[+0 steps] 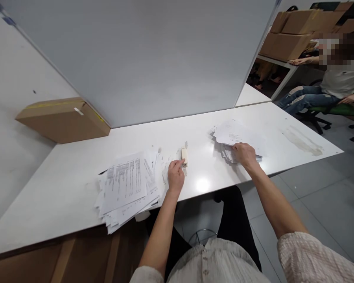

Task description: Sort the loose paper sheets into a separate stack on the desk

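My left hand (176, 173) rests on the white table (61, 188) with its fingers curled around the near end of a small cream stapler (184, 155). Just left of it lies a messy stack of printed papers (126, 188) hanging a little over the near edge. My right hand (245, 154) lies on a second paper stack (234, 135) at the right, fingers bent down onto the sheets near its front edge. Small paper scraps lie around the stapler.
A grey partition panel (141, 59) stands along the table's far side. A flat cardboard box (63, 118) sits at the far left. A person sits on a green chair (333, 108) at the far right, with stacked cardboard boxes (295, 35) behind them.
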`<move>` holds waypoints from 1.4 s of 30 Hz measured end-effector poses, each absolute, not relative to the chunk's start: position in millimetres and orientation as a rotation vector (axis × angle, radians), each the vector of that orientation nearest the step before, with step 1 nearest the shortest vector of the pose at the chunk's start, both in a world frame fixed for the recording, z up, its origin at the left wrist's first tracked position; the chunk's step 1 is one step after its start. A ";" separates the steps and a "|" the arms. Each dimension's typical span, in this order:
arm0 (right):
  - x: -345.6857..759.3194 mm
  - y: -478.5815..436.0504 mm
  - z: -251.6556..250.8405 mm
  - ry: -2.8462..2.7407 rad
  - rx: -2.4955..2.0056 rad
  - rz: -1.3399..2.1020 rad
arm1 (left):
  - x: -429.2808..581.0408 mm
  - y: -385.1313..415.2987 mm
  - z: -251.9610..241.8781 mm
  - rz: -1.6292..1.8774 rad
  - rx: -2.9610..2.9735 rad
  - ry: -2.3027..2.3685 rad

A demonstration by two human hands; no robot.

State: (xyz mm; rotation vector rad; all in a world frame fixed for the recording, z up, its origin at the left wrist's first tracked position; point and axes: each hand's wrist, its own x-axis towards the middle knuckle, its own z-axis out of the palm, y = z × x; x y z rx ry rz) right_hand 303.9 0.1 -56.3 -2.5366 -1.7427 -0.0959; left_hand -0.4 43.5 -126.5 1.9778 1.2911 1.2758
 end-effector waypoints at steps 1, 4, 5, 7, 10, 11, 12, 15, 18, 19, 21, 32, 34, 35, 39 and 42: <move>303.2 -0.9 -56.5 -1.722 -2.535 -0.093 | -0.5 43.5 -126.6 1.277 1.978 1.293; 301.6 -4.6 -55.1 -1.772 -2.494 -0.028 | -0.8 43.8 -126.8 1.268 1.988 1.292; 301.1 -6.3 -53.4 -1.815 -2.473 -0.003 | -0.8 43.8 -126.6 1.266 1.993 1.291; 298.3 -11.5 -47.4 -1.877 -2.448 -0.043 | -0.4 43.3 -125.3 1.278 2.002 1.289; 282.9 -26.4 -28.9 -1.798 -2.379 -0.337 | 1.0 39.8 -119.9 1.379 1.978 1.274; 273.5 -33.7 -20.5 -1.753 -2.321 -0.407 | 1.3 37.8 -117.2 1.418 1.944 1.242; 262.1 -41.9 -11.5 -1.725 -2.248 -0.418 | 1.3 35.6 -114.3 1.446 1.883 1.188; 222.0 -67.1 12.2 -1.724 -2.008 -0.193 | -1.8 29.6 -104.9 1.340 1.571 0.891; 188.2 -80.8 18.0 -1.713 -1.816 0.111 | -9.3 26.4 -96.8 1.008 1.239 0.558; 181.0 -81.2 15.2 -1.703 -1.774 0.197 | -11.9 25.9 -94.8 0.897 1.163 0.476; 172.9 -77.6 5.2 -1.679 -1.719 0.350 | -15.2 25.4 -92.4 0.738 1.074 0.396; 181.8 -74.5 -0.4 -1.552 -1.592 0.735 | -7.3 26.1 -95.0 0.948 0.965 0.572; 186.2 -71.5 -0.5 -1.568 -1.577 0.859 | -9.5 23.3 -93.8 0.909 0.904 0.610; 190.7 -67.6 -2.2 -1.564 -1.589 0.866 | -10.5 22.1 -92.8 0.901 0.877 0.625; 225.7 -37.2 -20.8 -1.558 -1.887 0.269 | -11.8 21.2 -87.2 0.931 0.813 0.651; 255.5 -11.9 -40.9 -1.642 -2.205 -0.115 | -10.0 22.7 -84.6 0.948 0.798 0.636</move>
